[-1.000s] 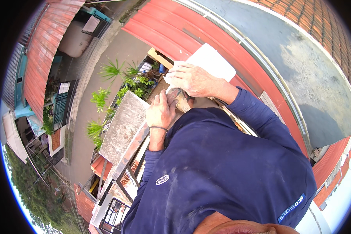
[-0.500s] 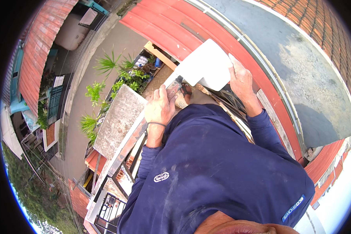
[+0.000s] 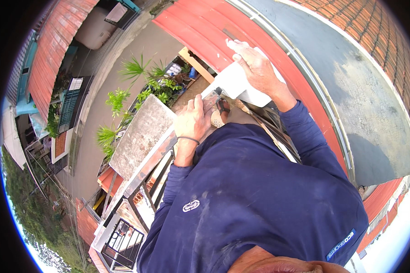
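Observation:
My left hand [image 3: 191,119] rests with bent fingers over a long narrow beam [image 3: 143,170], worn and greyish, that runs from the lower left up toward the middle. A dark band circles its wrist. My right hand [image 3: 255,68] is raised above a bright white object [image 3: 231,81] with a smooth surface and rounded corner. Its fingers are stretched out and apart from the thumb, with white residue on the fingertips. Whether its palm touches the white object is hidden. Just right of my left hand, a foot in a sandal [image 3: 223,107] shows below my shirt.
A red metal roof [image 3: 205,32] lies ahead, beside a grey slab [image 3: 373,95] on the right. Left of the beam are a rough concrete slab [image 3: 143,136], green plants [image 3: 157,86] and a road [image 3: 95,109] far below. Black railings [image 3: 123,241] stand at the lower left.
My right hand has left the white object's right edge and moved up and left over it. My left hand stays on the beam. The whole view has shifted slightly.

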`<state>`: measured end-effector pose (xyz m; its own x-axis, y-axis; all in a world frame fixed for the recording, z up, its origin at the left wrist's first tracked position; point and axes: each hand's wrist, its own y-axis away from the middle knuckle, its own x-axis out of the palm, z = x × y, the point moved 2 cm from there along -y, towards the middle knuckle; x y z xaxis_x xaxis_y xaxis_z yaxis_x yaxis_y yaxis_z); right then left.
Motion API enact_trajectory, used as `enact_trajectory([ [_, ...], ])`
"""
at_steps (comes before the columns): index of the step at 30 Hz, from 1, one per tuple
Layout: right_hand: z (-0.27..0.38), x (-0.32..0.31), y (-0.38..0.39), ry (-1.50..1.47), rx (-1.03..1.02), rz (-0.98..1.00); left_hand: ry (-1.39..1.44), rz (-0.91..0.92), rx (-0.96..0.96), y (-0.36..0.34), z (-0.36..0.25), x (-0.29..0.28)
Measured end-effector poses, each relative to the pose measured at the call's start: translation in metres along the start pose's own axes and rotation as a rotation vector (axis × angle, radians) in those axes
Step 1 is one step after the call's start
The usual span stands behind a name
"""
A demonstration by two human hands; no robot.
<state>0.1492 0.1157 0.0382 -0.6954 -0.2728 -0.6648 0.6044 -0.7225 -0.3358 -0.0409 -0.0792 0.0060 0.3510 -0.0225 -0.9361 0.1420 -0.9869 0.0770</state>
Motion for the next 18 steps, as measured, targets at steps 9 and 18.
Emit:
enact_trajectory([
  [9, -0.01, -0.034, -0.001, 0.549, -0.179, 0.094, 0.024, 0.034, -0.023, 0.002, 0.001, -0.002],
  [18, 0.012, 0.014, 0.007, 0.34, -0.287, 0.339, 0.087, -0.004, 0.005, 0.001, -0.001, -0.007],
])
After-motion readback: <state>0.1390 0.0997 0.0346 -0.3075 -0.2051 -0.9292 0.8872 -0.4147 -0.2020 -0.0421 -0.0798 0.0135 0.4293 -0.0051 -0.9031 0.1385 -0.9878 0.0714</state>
